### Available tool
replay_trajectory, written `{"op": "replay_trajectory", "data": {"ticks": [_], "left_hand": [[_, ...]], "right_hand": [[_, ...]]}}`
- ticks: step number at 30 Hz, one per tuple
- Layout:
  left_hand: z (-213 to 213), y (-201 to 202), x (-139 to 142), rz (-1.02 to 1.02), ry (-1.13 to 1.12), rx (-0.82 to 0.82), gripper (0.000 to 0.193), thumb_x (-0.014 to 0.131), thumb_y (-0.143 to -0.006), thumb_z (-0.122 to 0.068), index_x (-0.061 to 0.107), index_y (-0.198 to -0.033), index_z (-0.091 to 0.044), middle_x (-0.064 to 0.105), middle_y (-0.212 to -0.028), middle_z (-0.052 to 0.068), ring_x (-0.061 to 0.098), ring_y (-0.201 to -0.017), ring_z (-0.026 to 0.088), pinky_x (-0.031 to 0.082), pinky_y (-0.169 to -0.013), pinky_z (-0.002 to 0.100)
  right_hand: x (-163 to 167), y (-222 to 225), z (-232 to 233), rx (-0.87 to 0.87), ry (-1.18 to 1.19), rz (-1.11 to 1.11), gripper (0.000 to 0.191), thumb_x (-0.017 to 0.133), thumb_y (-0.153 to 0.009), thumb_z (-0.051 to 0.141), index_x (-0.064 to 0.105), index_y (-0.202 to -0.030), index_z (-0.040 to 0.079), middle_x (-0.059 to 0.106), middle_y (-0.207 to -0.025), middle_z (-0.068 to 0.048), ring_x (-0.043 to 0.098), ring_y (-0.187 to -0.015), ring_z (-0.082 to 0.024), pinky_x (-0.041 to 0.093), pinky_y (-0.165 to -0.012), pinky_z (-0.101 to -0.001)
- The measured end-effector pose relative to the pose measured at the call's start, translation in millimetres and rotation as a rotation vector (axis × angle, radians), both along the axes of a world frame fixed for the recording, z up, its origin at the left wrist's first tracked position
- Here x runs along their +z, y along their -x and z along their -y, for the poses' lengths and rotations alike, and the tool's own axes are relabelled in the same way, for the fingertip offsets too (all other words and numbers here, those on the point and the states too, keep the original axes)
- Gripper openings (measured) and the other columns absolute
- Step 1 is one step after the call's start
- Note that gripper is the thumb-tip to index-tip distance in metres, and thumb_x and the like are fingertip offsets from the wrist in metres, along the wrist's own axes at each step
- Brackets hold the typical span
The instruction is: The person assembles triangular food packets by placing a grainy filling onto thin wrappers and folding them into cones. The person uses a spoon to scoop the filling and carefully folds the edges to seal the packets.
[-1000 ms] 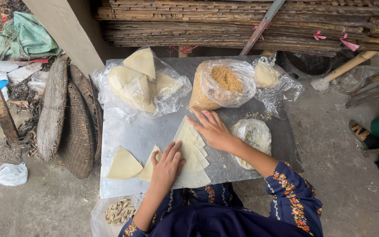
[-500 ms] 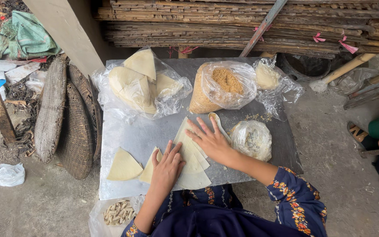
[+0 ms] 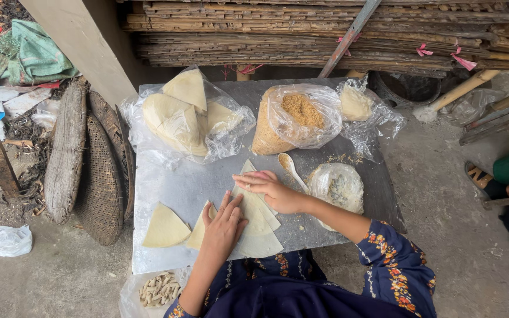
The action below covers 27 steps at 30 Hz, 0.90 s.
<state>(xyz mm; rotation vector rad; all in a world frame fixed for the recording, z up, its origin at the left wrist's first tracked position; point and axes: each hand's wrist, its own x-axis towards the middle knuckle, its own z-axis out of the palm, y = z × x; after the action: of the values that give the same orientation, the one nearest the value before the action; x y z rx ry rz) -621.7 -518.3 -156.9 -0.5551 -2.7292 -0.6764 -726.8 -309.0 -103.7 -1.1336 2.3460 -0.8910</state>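
While the left hand (image 3: 224, 227) lies flat with fingers spread on a stack of pale triangular dough sheets (image 3: 258, 227) near the front edge of the worktop (image 3: 172, 182), the right hand (image 3: 269, 187) rests on the stack's upper end, fingers together and curled at the topmost sheet's tip. Just beside that hand lies a white spoon (image 3: 291, 168). A single dough triangle (image 3: 164, 227) sits near the front left corner. Clear bags hold more sheets (image 3: 187, 115) at the back left and brown crumbs (image 3: 296, 118) at the back middle.

Right hand (image 3: 272, 189) slid left on wrapper stack (image 3: 257, 221); spoon (image 3: 291, 169) uncovered.
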Motion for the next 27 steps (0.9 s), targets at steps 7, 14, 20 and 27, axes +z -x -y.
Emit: {"op": "replay_trajectory", "data": {"ticks": [7, 14, 20, 27], "left_hand": [[8, 3, 3, 0.002, -0.022, 0.002, 0.026, 0.071, -0.089, -0.027, 0.057, -0.098, -0.007, 0.054, -0.147, 0.003, 0.038, -0.148, 0.023, 0.024, -0.112, 0.064], [14, 7, 3, 0.008, -0.005, 0.008, 0.026, 0.071, -0.088, -0.027, 0.057, -0.098, -0.008, 0.054, -0.148, 0.002, 0.036, -0.148, 0.023, 0.025, -0.111, 0.064], [19, 8, 5, 0.009, -0.006, 0.005, 0.025, 0.071, -0.088, -0.028, 0.058, -0.096, -0.009, 0.054, -0.147, 0.002, 0.037, -0.147, 0.024, 0.025, -0.111, 0.063], [23, 16, 9, 0.008, -0.032, 0.004, 0.023, 0.071, -0.089, -0.029, 0.058, -0.092, -0.01, 0.054, -0.147, 0.001, 0.037, -0.148, 0.025, 0.023, -0.113, 0.063]], "right_hand": [[-4, 0, 10, -0.032, -0.41, -0.304, 0.084, 0.058, -0.073, -0.007, 0.038, -0.154, 0.009, 0.009, -0.167, -0.015, 0.007, -0.154, -0.038, 0.001, -0.118, -0.0674], [-4, 19, 11, -0.178, -0.334, -0.478, 0.082, 0.056, -0.078, -0.011, 0.043, -0.155, 0.015, 0.018, -0.168, -0.018, 0.025, -0.149, -0.039, 0.019, -0.117, -0.0598], [5, 9, 10, -0.147, -0.157, -0.28, 0.08, 0.053, -0.077, -0.014, 0.052, -0.151, 0.018, 0.034, -0.166, -0.01, 0.036, -0.144, -0.036, 0.029, -0.121, -0.0476], [0, -9, 11, -0.116, -0.482, -0.859, 0.076, 0.063, -0.074, 0.003, 0.054, -0.148, 0.02, 0.028, -0.16, -0.018, 0.041, -0.136, -0.042, 0.03, -0.11, -0.0598]]}}
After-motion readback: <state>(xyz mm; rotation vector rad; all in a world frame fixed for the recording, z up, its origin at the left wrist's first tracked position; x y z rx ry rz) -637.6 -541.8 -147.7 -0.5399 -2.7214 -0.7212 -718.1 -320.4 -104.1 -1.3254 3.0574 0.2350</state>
